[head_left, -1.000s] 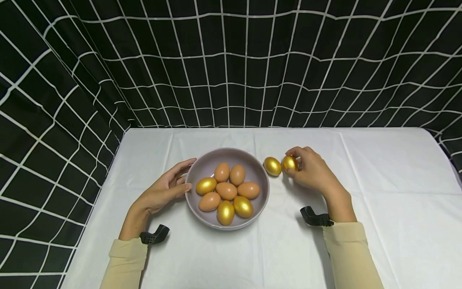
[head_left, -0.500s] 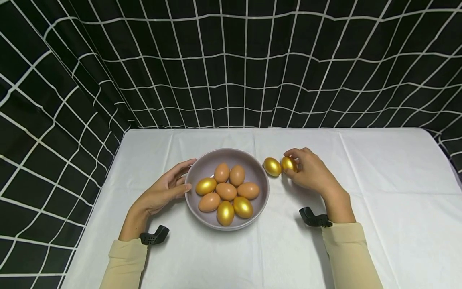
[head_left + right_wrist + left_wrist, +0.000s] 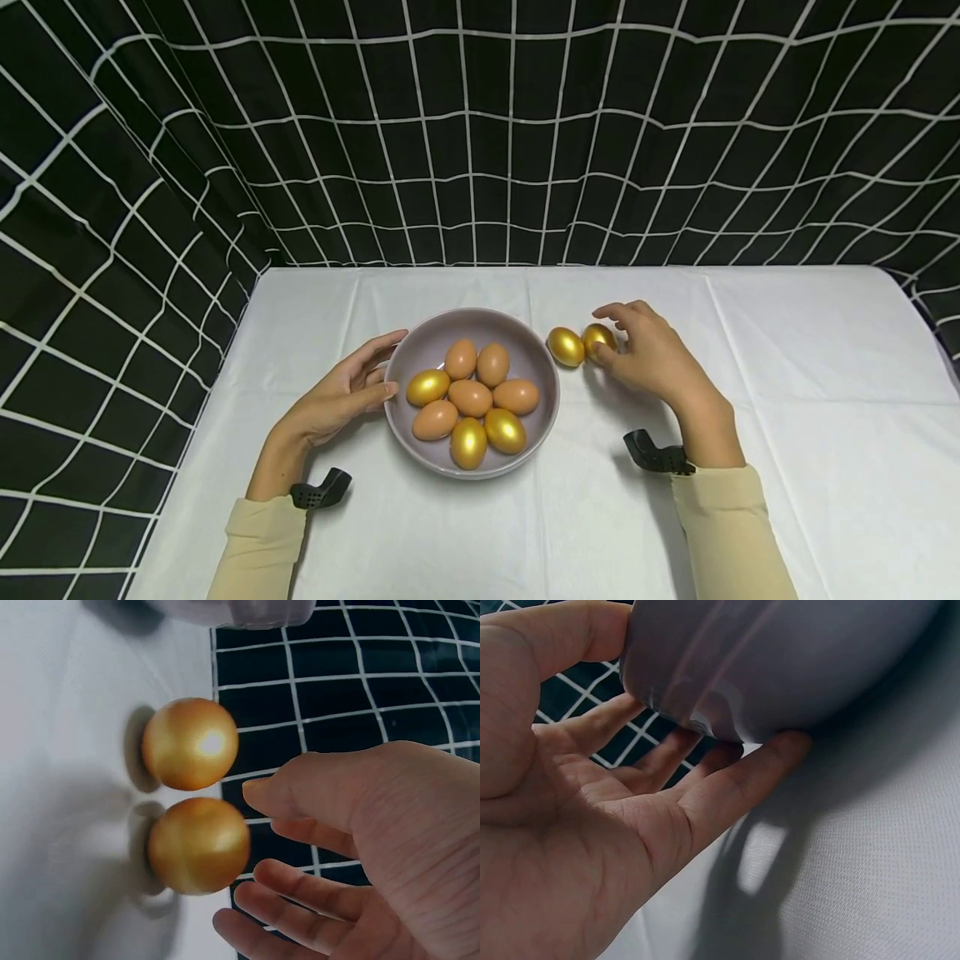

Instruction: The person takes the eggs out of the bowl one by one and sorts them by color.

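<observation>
Outer gold egg (image 3: pixel 597 337) lies toward the table's (image 3: pixel 825 350) far edge, just beside the inner gold egg (image 3: pixel 566 347), right of the bowl (image 3: pixel 519 346). Right hand (image 3: pixel 651 354): fingers spread, pinching nothing. Move thumb gently; sideways nudges could start rolling. Left hand (image 3: pixel 341 396): thumb at rim, fingers spread against bowl wall.

Place: probably a lab's recording booth
Black-and-white grid curtain (image 3: pixel 491 146): hangs from 8 o'clock round through 12 to 3
White tablecloth (image 3: pixel 832 350): creased, spread from the centre to 6
Black wrist cameras (image 3: pixel 322 494): worn at 7 and 4
</observation>
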